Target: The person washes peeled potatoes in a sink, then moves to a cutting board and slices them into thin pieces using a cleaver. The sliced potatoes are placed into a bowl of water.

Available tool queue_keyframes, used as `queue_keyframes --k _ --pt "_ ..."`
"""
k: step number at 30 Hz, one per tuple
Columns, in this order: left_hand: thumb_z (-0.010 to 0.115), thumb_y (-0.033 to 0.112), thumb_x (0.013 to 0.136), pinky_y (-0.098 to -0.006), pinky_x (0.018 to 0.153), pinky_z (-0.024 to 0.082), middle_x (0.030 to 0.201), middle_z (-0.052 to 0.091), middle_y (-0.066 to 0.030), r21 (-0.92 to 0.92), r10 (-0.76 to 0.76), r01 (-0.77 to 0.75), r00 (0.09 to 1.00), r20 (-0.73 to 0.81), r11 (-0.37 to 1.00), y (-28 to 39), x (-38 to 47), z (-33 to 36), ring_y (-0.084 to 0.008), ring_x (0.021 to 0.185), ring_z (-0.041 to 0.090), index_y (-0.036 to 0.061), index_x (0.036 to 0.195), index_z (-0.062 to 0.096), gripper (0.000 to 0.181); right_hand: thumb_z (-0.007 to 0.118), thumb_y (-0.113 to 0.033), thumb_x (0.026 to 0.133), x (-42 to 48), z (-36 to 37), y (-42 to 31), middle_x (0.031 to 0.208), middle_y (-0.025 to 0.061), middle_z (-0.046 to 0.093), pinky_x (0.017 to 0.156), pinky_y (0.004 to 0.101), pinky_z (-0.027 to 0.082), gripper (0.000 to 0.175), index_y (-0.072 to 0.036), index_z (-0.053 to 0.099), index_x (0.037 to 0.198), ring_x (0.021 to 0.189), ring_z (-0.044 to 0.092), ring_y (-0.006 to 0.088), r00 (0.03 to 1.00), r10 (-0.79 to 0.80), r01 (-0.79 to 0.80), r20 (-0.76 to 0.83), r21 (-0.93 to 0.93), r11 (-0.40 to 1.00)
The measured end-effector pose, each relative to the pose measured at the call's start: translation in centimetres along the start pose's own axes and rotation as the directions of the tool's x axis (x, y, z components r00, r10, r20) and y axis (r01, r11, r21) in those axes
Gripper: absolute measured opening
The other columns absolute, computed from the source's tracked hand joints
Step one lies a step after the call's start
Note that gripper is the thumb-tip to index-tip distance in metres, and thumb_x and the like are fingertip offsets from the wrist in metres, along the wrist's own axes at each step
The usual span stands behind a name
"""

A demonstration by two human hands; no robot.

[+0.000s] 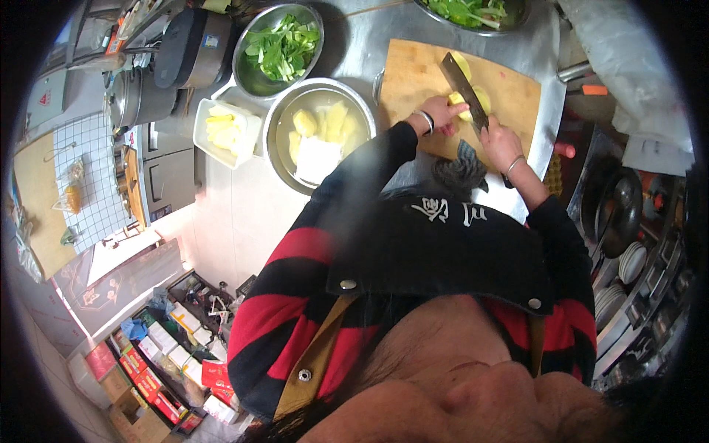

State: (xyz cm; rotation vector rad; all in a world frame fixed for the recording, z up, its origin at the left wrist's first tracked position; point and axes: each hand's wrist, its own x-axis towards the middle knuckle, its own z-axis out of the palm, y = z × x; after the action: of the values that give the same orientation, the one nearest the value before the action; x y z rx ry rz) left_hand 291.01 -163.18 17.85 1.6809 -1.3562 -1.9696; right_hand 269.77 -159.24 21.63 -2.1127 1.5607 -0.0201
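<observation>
My right hand (501, 145) grips the handle end of a cleaver (464, 83), whose dark blade slants across a wooden cutting board (407, 66). At the blade's left side, my left hand (441, 112) steadies a pale yellow peeled piece (456, 99), apparently potato. More cut pieces (482, 99) lie on the blade's right side, partly hidden by it. A dark crumpled cloth (462, 169) rests at the board's near edge. Left of the board, a metal basin (271, 130) holds peeled potato-like pieces (335, 119) in water. Beside it, a white plastic container (243, 152) holds yellow cut pieces (220, 127).
Chopped leafy greens (285, 50) fill a metal bowl (239, 69) beyond the basin. Another metal bowl of greens (468, 11) stands past the board on the steel table (365, 50). A black wok (620, 205) and stacked white plates (631, 263) are to my right. Boxes (149, 382) crowd the lower left.
</observation>
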Motion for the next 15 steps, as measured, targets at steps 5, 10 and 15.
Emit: queue_keyframes --k 5,10,15 --pt "0.058 0.055 0.094 -0.0302 0.053 0.055 0.070 0.069 -0.0136 -0.026 -0.010 0.009 1.000 -0.019 1.000 -0.9 0.0 -0.2 -0.0206 0.060 0.070 -0.0039 0.101 0.062 0.059 0.053 -0.023 0.094 -0.3 -3.7 -1.0 0.077 0.0253 0.066 0.069 0.0545 0.051 0.029 0.000 0.050 0.112 0.074 0.065 0.0446 0.997 -0.070 0.071 -0.024 0.025 0.997" --pt "0.059 0.057 0.092 -0.0293 0.052 0.053 0.070 0.070 -0.0130 0.014 0.005 -0.005 1.000 -0.018 1.000 -0.4 -0.2 0.1 -0.0199 0.060 0.070 -0.0023 0.102 0.063 0.060 0.052 -0.021 0.094 -0.2 -2.0 -0.6 0.078 0.0259 0.066 0.069 0.0544 0.051 0.030 0.000 0.049 0.114 0.075 0.065 0.0448 0.997 -0.066 0.066 -0.025 -0.009 0.998" --pt "0.059 0.057 0.092 -0.0293 0.051 0.052 0.070 0.070 -0.0123 0.043 -0.009 0.011 0.999 -0.037 0.999 -0.4 -0.1 0.2 -0.0196 0.060 0.071 0.0001 0.100 0.064 0.058 0.051 -0.022 0.094 0.7 -1.2 -0.2 0.078 0.0246 0.066 0.070 0.0540 0.052 0.029 0.000 0.047 0.114 0.075 0.065 0.0444 0.997 -0.072 0.072 -0.013 -0.011 0.997"
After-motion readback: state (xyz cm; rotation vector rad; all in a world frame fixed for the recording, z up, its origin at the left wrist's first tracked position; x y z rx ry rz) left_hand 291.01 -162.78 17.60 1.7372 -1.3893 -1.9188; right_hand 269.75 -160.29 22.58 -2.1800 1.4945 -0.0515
